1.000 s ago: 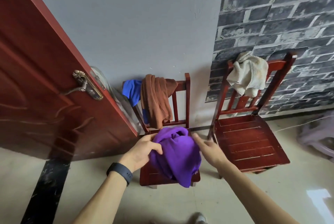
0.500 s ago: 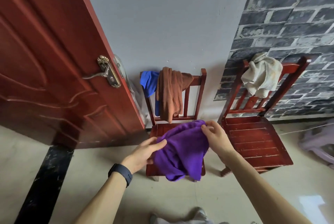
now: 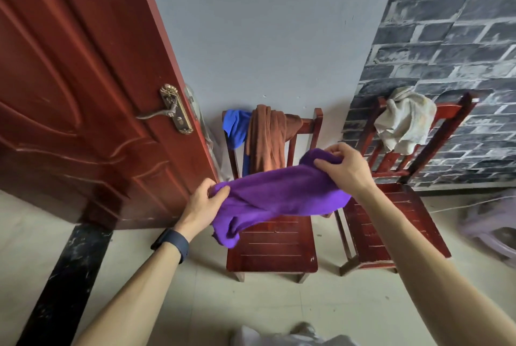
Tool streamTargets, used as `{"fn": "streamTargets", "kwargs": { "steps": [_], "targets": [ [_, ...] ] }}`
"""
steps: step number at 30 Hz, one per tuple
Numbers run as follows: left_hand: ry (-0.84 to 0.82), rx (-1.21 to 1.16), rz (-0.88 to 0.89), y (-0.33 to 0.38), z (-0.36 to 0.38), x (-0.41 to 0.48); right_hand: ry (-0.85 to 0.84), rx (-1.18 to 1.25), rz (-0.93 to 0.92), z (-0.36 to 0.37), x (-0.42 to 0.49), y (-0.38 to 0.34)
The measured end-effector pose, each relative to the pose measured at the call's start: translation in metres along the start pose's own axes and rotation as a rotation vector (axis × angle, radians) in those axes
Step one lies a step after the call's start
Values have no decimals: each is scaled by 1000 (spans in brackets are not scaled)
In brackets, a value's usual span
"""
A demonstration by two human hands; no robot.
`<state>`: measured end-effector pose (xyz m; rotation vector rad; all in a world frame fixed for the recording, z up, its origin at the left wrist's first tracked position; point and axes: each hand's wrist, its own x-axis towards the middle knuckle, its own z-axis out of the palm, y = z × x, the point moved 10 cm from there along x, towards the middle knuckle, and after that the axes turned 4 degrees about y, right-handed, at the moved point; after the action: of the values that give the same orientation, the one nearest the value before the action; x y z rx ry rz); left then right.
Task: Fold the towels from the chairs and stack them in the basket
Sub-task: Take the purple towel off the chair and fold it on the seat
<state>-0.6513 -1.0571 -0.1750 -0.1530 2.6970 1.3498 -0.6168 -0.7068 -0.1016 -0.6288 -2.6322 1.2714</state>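
- Now your left grip (image 3: 202,203) and right grip (image 3: 344,168) each clutch the purple towel (image 3: 279,192) above the centre chair (image 3: 276,245).
- Brown towel (image 3: 265,139) and blue towel (image 3: 236,127) drape its backrest; door (image 3: 83,94) stands left.

A home room is showing: a red wooden door (image 3: 83,80) is standing open, brick-pattern wallpaper (image 3: 446,38) is covering one wall, and a towel (image 3: 265,141) is hanging over a wooden chair (image 3: 273,245).
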Motion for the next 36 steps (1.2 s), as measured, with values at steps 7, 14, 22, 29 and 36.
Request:
{"fn": "streamTargets", "kwargs": {
  "steps": [7, 14, 22, 29, 36],
  "targets": [
    [-591, -215, -372, -1, 53, -29, 40, 586, 281, 10, 40, 25],
    [-462, -682, -555, 13, 88, -32, -370, 271, 538, 103, -88, 111],
    [-612, -1098, -710, 27, 119, -71, -183, 746, 424, 119, -88, 84],
    [-382, -1279, -681, 13, 110, -68, -103, 664, 297, 77, -66, 75],
    [-281, -1381, -763, -2, 103, -66, 16, 656, 341, 43, -39, 84]
  ]
}}
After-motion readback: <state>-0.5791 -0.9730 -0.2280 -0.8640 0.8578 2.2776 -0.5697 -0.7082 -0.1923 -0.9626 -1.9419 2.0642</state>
